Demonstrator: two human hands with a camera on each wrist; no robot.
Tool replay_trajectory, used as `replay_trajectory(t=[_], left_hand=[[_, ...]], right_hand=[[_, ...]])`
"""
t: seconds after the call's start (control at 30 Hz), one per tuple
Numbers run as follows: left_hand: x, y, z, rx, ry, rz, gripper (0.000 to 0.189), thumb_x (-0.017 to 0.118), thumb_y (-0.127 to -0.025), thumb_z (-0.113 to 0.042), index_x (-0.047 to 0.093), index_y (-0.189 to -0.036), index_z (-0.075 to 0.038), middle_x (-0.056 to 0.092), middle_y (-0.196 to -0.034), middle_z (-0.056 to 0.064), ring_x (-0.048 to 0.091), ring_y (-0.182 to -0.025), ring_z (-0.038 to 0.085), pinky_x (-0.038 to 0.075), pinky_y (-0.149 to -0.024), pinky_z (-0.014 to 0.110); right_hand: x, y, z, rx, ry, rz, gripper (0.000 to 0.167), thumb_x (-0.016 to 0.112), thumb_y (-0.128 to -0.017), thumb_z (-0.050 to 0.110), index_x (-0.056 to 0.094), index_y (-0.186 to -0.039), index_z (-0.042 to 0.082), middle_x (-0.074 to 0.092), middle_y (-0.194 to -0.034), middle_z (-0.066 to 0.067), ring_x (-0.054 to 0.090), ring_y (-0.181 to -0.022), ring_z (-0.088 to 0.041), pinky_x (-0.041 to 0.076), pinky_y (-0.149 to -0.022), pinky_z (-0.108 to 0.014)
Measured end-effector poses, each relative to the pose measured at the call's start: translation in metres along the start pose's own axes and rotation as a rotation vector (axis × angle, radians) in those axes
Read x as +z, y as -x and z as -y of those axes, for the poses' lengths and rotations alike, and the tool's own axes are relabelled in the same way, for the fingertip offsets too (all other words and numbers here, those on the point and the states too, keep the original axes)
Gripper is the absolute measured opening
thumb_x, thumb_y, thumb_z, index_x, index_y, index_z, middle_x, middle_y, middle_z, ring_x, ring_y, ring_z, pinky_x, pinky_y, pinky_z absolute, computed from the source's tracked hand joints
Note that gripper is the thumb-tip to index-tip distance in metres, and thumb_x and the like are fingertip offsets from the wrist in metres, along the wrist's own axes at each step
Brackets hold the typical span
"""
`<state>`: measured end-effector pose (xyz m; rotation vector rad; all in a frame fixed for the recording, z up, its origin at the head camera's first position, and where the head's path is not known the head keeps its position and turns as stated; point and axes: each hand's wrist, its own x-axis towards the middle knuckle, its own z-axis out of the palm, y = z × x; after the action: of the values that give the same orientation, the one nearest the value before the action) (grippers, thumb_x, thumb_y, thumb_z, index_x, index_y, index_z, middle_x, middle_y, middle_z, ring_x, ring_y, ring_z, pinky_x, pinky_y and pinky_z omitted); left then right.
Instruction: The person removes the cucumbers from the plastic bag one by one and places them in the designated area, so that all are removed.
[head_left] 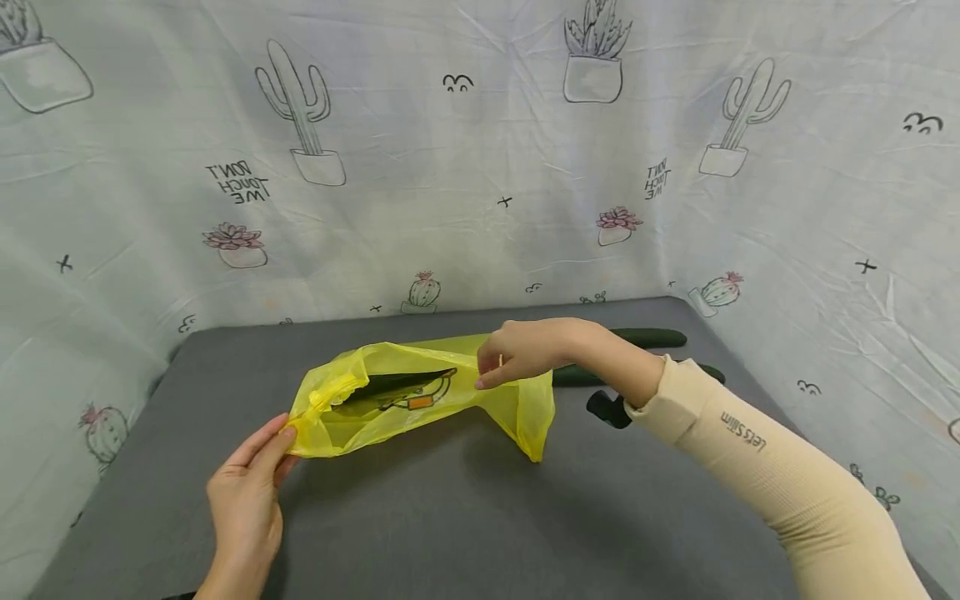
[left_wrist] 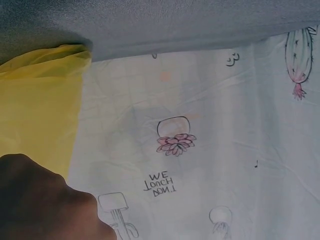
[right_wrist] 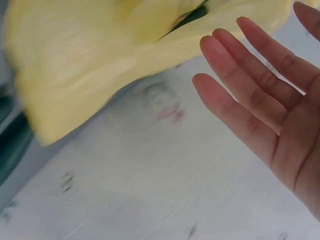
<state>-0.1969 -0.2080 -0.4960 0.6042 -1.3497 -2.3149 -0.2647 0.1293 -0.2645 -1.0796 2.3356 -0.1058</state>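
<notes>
My left fingers (head_left: 258, 437) pinch a translucent yellow plastic bag (head_left: 450, 400) | its length runs rightward | my right fingers (right_wrist: 235, 110), apart, nearer its right end

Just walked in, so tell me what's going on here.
A person's left hand pinches the edge of a yellow bag with its mouth open. The right hand, holding nothing, is near the bag's other end. Something dark shows inside. Two dark green cucumbers lie on the gray table, partly behind the right arm.
</notes>
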Motion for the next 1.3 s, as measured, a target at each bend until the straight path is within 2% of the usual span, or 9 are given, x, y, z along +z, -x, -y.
replay_trajectory(t=[0.37, 0.5, 0.63, 0.77, 0.93, 1.07, 1.17, 1.23, 1.3], left_hand=[[0.0, -0.003, -0.003, 0.016, 0.012, 0.018, 0.054, 0.086, -0.062, -0.011, 0.067, -0.111, -0.002, 0.064, -0.113, 0.015, 0.067, -0.089, 0.023, 0.054, -0.07, 0.028], [0.001, -0.004, -0.002, 0.028, -0.004, 0.035, 0.053, 0.086, -0.063, -0.013, 0.067, -0.111, -0.002, 0.064, -0.113, 0.014, 0.067, -0.09, 0.023, 0.054, -0.069, 0.028], [0.002, -0.002, 0.0, 0.049, -0.047, 0.041, 0.052, 0.085, -0.064, -0.016, 0.067, -0.112, -0.003, 0.064, -0.112, 0.015, 0.066, -0.091, 0.024, 0.055, -0.068, 0.027], [0.0, -0.002, -0.001, 0.058, -0.063, 0.04, 0.052, 0.084, -0.066, -0.017, 0.067, -0.112, -0.003, 0.065, -0.112, 0.014, 0.066, -0.093, 0.023, 0.055, -0.069, 0.026], [0.0, 0.001, -0.001, 0.032, -0.072, 0.03, 0.052, 0.085, -0.064, -0.018, 0.068, -0.111, -0.004, 0.067, -0.109, 0.012, 0.066, -0.092, 0.022, 0.056, -0.068, 0.026], [0.001, 0.002, -0.003, 0.023, -0.083, 0.033, 0.052, 0.086, -0.063, -0.018, 0.068, -0.11, -0.005, 0.067, -0.108, 0.012, 0.067, -0.091, 0.022, 0.056, -0.068, 0.027], [0.002, 0.002, -0.002, 0.03, -0.085, 0.036, 0.052, 0.086, -0.063, -0.018, 0.068, -0.11, -0.005, 0.067, -0.107, 0.013, 0.067, -0.09, 0.023, 0.056, -0.069, 0.029], [0.001, 0.001, -0.002, 0.041, -0.085, 0.042, 0.051, 0.086, -0.063, -0.017, 0.068, -0.11, -0.004, 0.067, -0.107, 0.013, 0.067, -0.089, 0.022, 0.056, -0.07, 0.03], [0.0, 0.0, -0.001, 0.05, -0.078, 0.052, 0.051, 0.085, -0.064, -0.014, 0.068, -0.11, -0.003, 0.068, -0.106, 0.013, 0.067, -0.089, 0.023, 0.055, -0.07, 0.031]], right_hand=[[0.0, -0.067, 0.044, -0.112, 0.005, 0.01, 0.029, 0.046, -0.098, 0.028, 0.066, -0.104, 0.007, 0.066, -0.093, -0.005, 0.058, -0.074, -0.013, 0.045, -0.066, -0.021], [0.016, -0.091, 0.043, -0.032, 0.012, -0.034, 0.036, 0.044, -0.099, 0.026, 0.063, -0.076, 0.006, 0.05, -0.058, 0.001, 0.037, -0.047, -0.008, 0.035, -0.054, -0.02], [0.029, -0.108, 0.033, 0.071, 0.001, -0.054, 0.039, 0.043, -0.1, 0.025, 0.05, -0.063, 0.012, 0.033, -0.049, 0.005, 0.022, -0.041, -0.006, 0.027, -0.048, -0.019], [0.032, -0.118, 0.025, 0.097, -0.021, -0.097, 0.028, 0.044, -0.1, 0.022, 0.063, -0.086, 0.008, 0.047, -0.062, 0.003, 0.03, -0.044, -0.007, 0.032, -0.05, -0.019], [0.035, -0.125, 0.02, 0.158, 0.06, -0.144, 0.028, 0.051, -0.096, 0.023, 0.06, -0.117, 0.006, 0.065, -0.104, -0.005, 0.058, -0.068, -0.012, 0.048, -0.063, -0.023], [0.039, -0.129, 0.013, 0.25, 0.233, -0.186, 0.051, 0.064, -0.087, 0.037, 0.051, -0.131, 0.015, 0.065, -0.109, -0.002, 0.063, -0.084, -0.014, 0.049, -0.056, -0.023], [0.04, -0.132, 0.006, 0.29, 0.328, -0.197, 0.075, 0.072, -0.076, 0.047, 0.04, -0.14, 0.022, 0.066, -0.097, 0.002, 0.061, -0.075, -0.012, 0.04, -0.046, -0.023], [0.04, -0.134, 0.001, 0.297, 0.328, -0.19, 0.087, 0.075, -0.072, 0.049, 0.031, -0.144, 0.025, 0.066, -0.1, 0.002, 0.057, -0.067, -0.011, 0.036, -0.044, -0.023], [0.04, -0.135, -0.004, 0.296, 0.27, -0.168, 0.095, 0.078, -0.07, 0.045, 0.023, -0.147, 0.028, 0.061, -0.118, 0.002, 0.051, -0.062, -0.009, 0.034, -0.044, -0.024]])
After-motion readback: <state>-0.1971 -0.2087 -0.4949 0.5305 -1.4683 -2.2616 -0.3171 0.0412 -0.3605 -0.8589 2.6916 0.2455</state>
